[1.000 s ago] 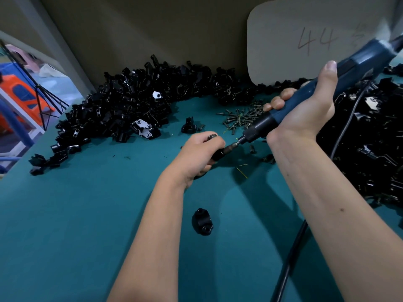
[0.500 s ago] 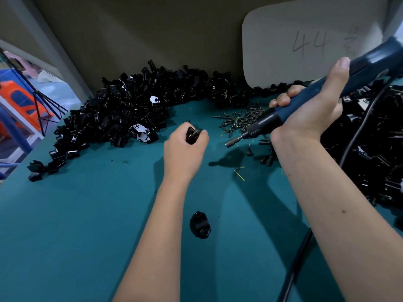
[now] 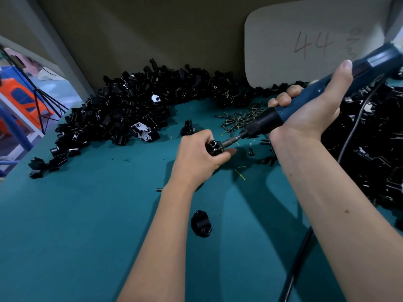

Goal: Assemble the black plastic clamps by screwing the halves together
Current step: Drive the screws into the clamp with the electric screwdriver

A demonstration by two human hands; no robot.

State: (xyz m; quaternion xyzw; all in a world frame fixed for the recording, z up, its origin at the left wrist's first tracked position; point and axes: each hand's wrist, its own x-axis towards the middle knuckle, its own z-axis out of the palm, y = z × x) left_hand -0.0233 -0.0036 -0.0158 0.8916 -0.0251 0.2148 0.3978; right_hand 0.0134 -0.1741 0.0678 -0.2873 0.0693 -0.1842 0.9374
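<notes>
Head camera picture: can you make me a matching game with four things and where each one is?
Things:
1. electric screwdriver
2. clamp being screwed
3. lone clamp
4. loose screws

Places:
A. lying alone on the green table, near the left forearm
B. gripped in the right hand
C. scattered on the table behind the hands
D. held in the left hand

Pairs: 1-B, 2-D, 3-A, 4-C
</notes>
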